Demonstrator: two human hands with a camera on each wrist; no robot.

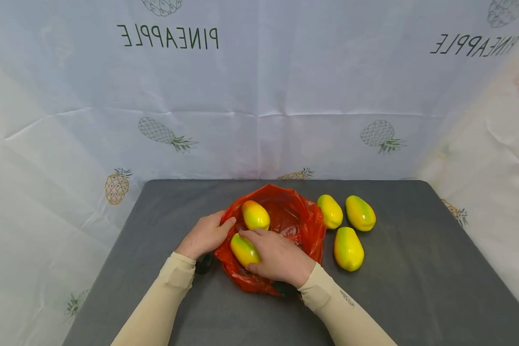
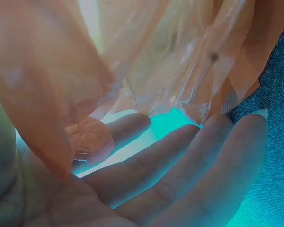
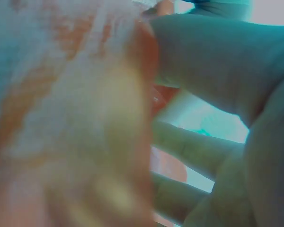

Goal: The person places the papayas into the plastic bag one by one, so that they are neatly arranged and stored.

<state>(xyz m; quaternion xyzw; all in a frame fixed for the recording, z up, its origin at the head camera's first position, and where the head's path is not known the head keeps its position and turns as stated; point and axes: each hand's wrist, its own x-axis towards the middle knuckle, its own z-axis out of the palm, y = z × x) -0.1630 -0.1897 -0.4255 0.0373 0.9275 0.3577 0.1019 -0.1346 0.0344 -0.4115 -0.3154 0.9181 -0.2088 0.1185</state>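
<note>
A red plastic bag point(image 1: 312, 235) stands wide open on the table. My left hand point(image 1: 205, 235) holds its left rim, with the thumb over the edge and the fingers outside. In the left wrist view, thin folds of the bag point(image 2: 165, 61) hang between the thumb side and the outstretched fingers point(image 2: 180, 189). Inside the bag's mouth, my right hand point(image 1: 283, 254) grips a yellow-green papaya point(image 1: 243, 251), thumb at its near end and fingers over its far end. Another papaya point(image 1: 256, 215) lies in the bag just beyond. Blurred bag plastic point(image 3: 71, 118) covers much of the right wrist view.
Three more papayas lie on the grey table point(image 1: 415, 269) right of the bag: one against its side point(image 1: 330, 211), one farther right point(image 1: 361, 213), and a nearer papaya point(image 1: 349, 249). A pineapple-printed curtain point(image 1: 259, 86) hangs behind the table and at both sides.
</note>
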